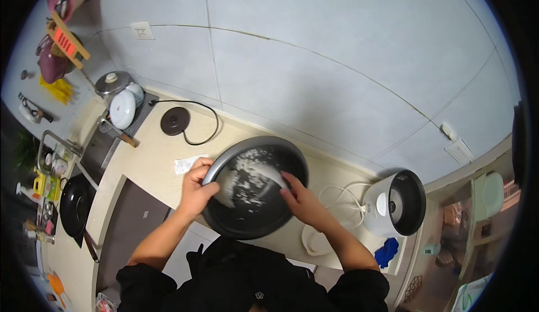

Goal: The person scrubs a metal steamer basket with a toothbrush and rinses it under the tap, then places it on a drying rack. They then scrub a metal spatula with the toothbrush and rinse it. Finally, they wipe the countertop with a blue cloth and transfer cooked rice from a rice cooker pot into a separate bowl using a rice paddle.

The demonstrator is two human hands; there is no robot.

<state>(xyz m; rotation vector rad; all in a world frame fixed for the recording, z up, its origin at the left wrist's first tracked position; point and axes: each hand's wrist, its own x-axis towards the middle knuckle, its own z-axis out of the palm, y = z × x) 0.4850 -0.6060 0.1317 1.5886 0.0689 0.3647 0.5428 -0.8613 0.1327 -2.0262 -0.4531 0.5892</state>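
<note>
Holding: a pan (255, 222) is gripped at its left rim by the left hand (196, 187), fingers clamped over the edge.
Pan: large, round and dark with a grey rim, held tilted over the front of the counter (151, 166), close to the person's chest; white foam is smeared across its inside.
Right hand: the right hand (300, 197) is laid inside the pan on the right, fingers together and pressed flat on the foamy bottom; nothing is seen gripped in it.
Right of pan: a white rice cooker (393, 202) is stood on the counter with its lid open, its white cord (339, 199) coiled beside it; a blue cloth (387, 252) is lying in front.
Left of pan: a round kettle base (174, 121) with a black cord is set near the wall.
Far left: a white lid (122, 108) is rested by the stove, and a black wok (74, 202) is set further along.
</note>
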